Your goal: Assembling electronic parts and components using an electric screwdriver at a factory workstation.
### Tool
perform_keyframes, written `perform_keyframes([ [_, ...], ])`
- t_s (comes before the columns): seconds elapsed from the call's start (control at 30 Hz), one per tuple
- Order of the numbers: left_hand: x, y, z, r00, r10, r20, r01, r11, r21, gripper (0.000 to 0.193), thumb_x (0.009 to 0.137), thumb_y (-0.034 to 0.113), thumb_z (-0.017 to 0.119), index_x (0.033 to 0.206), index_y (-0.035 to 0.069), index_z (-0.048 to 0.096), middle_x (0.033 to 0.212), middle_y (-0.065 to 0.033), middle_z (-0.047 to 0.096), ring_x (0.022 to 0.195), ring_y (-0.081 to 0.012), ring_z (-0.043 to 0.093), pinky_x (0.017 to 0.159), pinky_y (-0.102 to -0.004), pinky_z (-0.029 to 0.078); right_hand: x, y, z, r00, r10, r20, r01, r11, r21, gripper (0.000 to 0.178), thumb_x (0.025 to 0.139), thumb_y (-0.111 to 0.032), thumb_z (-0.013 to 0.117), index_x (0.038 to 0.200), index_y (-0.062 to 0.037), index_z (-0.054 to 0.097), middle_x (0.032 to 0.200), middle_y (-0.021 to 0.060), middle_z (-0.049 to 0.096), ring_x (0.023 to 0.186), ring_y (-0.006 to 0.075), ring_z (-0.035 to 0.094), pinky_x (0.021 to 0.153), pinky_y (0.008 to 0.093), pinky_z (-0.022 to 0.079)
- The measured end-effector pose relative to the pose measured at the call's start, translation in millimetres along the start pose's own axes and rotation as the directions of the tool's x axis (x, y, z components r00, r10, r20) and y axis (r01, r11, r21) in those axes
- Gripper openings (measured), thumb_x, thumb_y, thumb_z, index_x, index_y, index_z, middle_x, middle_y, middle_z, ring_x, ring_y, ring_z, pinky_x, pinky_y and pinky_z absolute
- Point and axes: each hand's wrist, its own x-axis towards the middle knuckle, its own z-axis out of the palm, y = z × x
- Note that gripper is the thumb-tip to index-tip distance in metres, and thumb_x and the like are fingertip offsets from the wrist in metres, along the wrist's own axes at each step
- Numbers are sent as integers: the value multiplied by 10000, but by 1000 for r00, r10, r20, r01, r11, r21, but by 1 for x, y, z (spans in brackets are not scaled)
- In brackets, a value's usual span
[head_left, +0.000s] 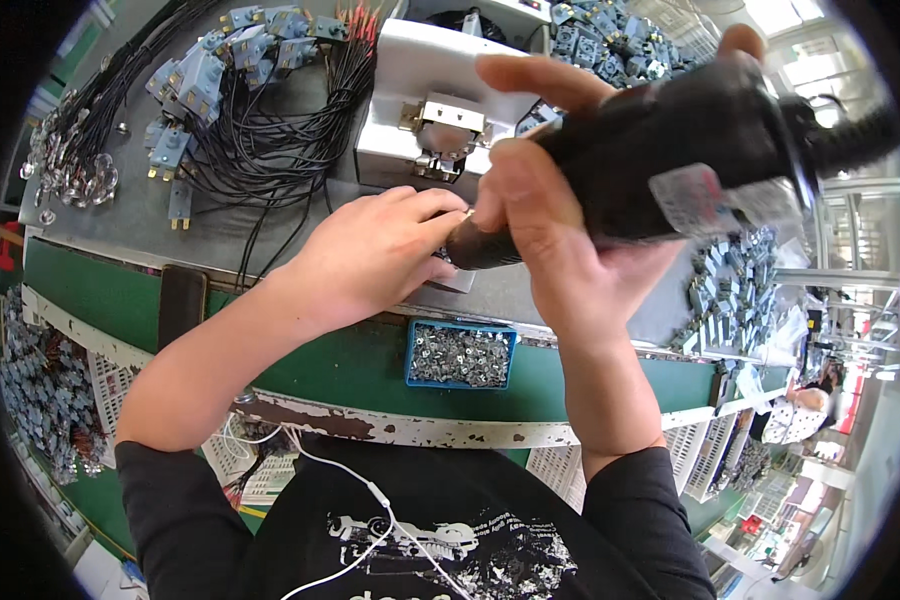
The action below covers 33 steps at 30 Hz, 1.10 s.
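My right hand (585,270) is wrapped round a thick black electric screwdriver (660,130), held aslant with its narrow end pointing down and left. That tapered end reaches the fingers of my left hand (360,250), which are closed together low over the grey worktop. A small pale block (455,283) shows beneath my left fingertips. Whatever lies between those fingers is mostly hidden by the hand and the tool. Just beyond both hands stands a white bench device (390,110) with a metal fixture (450,130) on its front.
A blue tray (410,358) of small metal pieces sits on the green bench strip. Black wires (280,150) with grey-blue plastic housings (195,85) lie at the left, near a dark phone (182,305). More housings (735,285) are heaped at the right; another person (795,418) is beyond.
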Motion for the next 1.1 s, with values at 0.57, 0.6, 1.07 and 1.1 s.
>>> perform_keyframes([
  [0.57,11,-52,-116,571,280,-772,241,841,484,279,854,37,756,1126,38,693,1202,-152,701,1122,-308,659,992,-401,504,43,173,-170,993,1,119,110,370,-923,509,883,-35,607,1390,-15,568,1488,262,507,1427,439,436,1172,474,402],
  [0.6,12,-73,-145,666,218,-713,251,835,489,252,927,109,701,1174,60,696,1226,-130,699,1139,-310,653,996,-397,502,41,202,-182,962,-24,272,271,195,-943,539,867,-38,624,1401,-20,559,1461,261,536,1412,442,455,1170,477,402],
  [1.07,-126,8,-84,730,-678,87,540,651,534,273,817,273,796,892,60,643,850,-104,693,828,-338,685,722,-441,535,-65,27,-122,968,188,165,-116,922,-370,346,843,114,721,1166,4,659,1274,144,617,1208,251,613,1001,360,510],
  [1.1,-133,5,-79,755,-645,115,490,673,554,278,809,272,795,879,58,633,840,-115,689,820,-342,686,720,-444,534,-64,16,-110,935,285,213,-214,929,-302,347,831,109,732,1151,2,655,1245,140,658,1169,231,643,992,348,517],
])
